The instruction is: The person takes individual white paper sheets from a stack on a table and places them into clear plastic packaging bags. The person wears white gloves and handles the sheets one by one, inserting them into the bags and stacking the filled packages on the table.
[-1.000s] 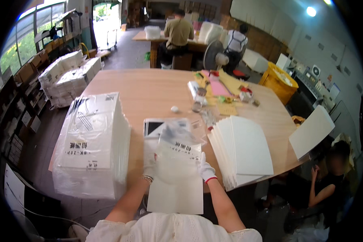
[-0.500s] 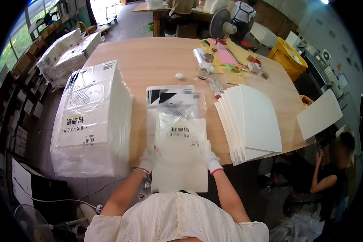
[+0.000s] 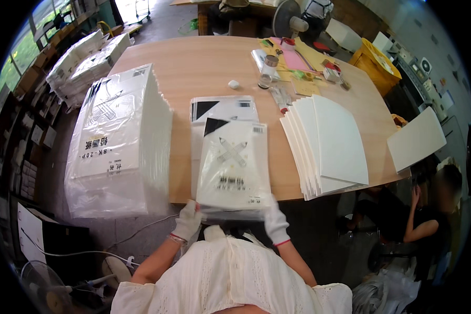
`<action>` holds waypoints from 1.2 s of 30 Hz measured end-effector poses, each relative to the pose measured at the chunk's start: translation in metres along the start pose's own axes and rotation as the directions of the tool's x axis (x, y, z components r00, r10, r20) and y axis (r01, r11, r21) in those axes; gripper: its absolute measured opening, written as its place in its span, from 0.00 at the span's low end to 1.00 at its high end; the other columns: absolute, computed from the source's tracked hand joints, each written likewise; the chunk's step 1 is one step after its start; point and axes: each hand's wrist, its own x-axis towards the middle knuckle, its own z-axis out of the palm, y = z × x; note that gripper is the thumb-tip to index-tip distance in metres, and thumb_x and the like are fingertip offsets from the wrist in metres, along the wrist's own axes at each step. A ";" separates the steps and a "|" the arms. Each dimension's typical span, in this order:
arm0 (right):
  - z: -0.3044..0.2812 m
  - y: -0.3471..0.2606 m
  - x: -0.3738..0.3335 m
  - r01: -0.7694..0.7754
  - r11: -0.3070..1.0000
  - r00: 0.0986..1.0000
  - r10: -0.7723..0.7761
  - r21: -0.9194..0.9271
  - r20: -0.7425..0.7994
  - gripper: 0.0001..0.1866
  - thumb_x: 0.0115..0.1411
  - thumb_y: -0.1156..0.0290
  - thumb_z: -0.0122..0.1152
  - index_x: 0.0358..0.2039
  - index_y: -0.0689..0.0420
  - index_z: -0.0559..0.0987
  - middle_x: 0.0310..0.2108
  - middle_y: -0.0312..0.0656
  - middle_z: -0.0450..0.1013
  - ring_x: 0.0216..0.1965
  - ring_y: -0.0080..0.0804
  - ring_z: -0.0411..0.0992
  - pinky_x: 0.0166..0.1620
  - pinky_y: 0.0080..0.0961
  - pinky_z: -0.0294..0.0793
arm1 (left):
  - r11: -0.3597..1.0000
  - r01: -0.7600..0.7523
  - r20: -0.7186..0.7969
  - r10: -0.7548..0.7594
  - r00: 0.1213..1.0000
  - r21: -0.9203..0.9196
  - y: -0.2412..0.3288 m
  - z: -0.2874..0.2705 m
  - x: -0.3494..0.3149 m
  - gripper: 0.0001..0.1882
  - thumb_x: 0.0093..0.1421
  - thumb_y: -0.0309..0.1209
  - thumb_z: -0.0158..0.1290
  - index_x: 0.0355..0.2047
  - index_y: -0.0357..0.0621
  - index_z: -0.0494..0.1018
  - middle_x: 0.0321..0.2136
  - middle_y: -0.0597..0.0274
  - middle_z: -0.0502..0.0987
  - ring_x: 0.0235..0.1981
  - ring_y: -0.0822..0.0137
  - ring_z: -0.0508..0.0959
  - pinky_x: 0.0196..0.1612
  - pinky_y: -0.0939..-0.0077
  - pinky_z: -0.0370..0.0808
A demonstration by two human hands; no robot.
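Note:
A clear printed plastic bag (image 3: 234,170) with a pencil design and a black corner lies in front of me, a stack of white paper inside it. Its near edge hangs a little past the table. My left hand (image 3: 187,221), in a white glove, is closed on the bag's near left corner. At the near right corner my right hand (image 3: 276,222), also gloved, grips the edge, its fingers slightly blurred. Partly under the bag are more flat printed bags (image 3: 222,109). Right of it, fanned stacks of white paper (image 3: 337,146) lie on the table.
A tall pile of filled bags (image 3: 110,141) stands at the left. Farther back are a glass jar (image 3: 267,73), a small white lump (image 3: 233,84), and coloured papers with tape. A person (image 3: 429,220) sits at the right; a fan (image 3: 42,285) stands lower left.
The paper that stuck out of the bag toward me is now covered by it. Both hands have come nearer to my body with the bag's edge, and the view has tilted slightly.

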 end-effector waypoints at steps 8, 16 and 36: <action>-0.011 0.031 -0.014 -0.510 0.150 0.691 0.658 0.847 0.300 0.28 0.56 0.57 0.57 0.54 0.56 0.67 0.40 0.47 0.74 0.35 0.37 0.74 0.39 0.31 0.73 | 0.921 -0.088 0.091 0.132 0.987 -0.380 0.031 -0.001 -0.004 0.02 0.50 0.19 0.42 0.24 0.37 0.64 0.24 0.58 0.67 0.22 0.68 0.75 0.24 0.74 0.74; -0.014 -0.149 0.091 -0.421 -0.182 0.897 0.062 0.889 0.437 0.21 0.60 0.68 0.54 0.52 0.63 0.68 0.44 0.41 0.70 0.44 0.29 0.69 0.48 0.27 0.69 | 0.609 -0.296 -0.307 0.090 0.948 -0.736 0.093 -0.130 -0.017 0.18 0.57 0.43 0.46 0.30 0.37 0.70 0.25 0.66 0.72 0.21 0.73 0.70 0.23 0.79 0.67; 0.000 -0.091 0.022 -0.724 0.512 0.620 0.190 0.462 0.761 0.20 0.61 0.63 0.52 0.51 0.59 0.67 0.38 0.40 0.73 0.31 0.22 0.71 0.37 0.20 0.73 | 0.919 -0.247 0.063 0.279 0.958 -0.307 -0.046 0.023 -0.012 0.08 0.49 0.28 0.51 0.31 0.41 0.71 0.29 0.54 0.72 0.30 0.55 0.74 0.35 0.68 0.71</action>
